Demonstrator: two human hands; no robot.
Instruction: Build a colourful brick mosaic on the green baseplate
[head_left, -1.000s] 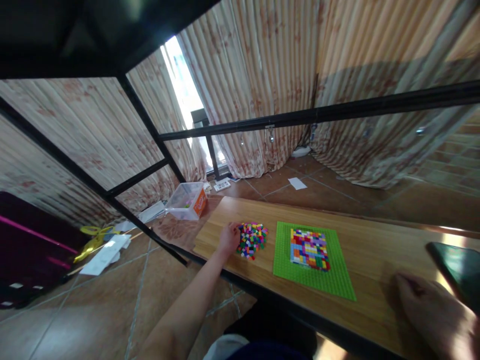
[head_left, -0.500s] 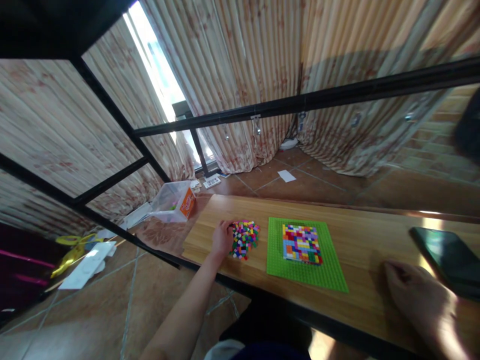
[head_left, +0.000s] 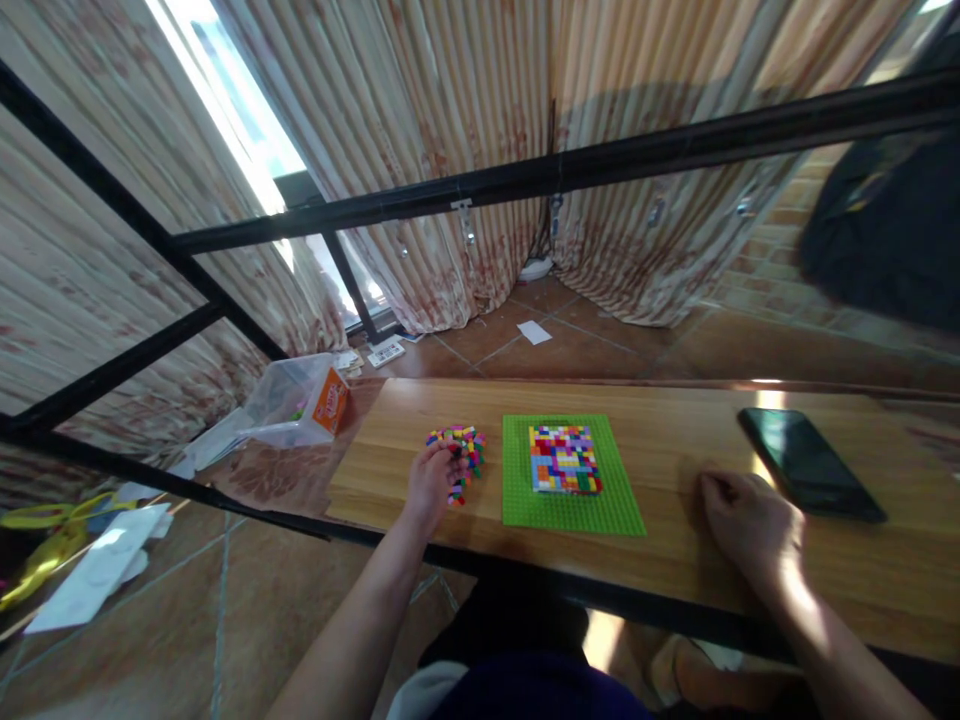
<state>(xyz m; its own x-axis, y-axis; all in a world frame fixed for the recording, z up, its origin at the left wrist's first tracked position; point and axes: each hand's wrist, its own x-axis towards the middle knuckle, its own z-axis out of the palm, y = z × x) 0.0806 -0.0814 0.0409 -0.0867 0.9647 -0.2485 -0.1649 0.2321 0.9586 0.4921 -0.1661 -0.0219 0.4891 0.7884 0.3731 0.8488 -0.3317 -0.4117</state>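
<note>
Loose bricks [head_left: 472,449] sit partly hidden behind the left hand [head_left: 429,481], grip unclear.

The worktop [head_left: 667,430] is brown wood grain, edged black at the front. Near its left edge, bricks [head_left: 475,448] mix pink, yellow, green and red; further in, a bright-green baseplate [head_left: 516,480] carries a red, white, yellow, blue and purple mosaic [head_left: 566,460]. Beyond the back edge, curtains [head_left: 465,100] are cream, blotched rust-red

Head cam, wearer's side, looks fwd & down at table [head_left: 675,430], baseplate [head_left: 619,500] below ctr (curtains [head_left: 465,110] up top).
</note>
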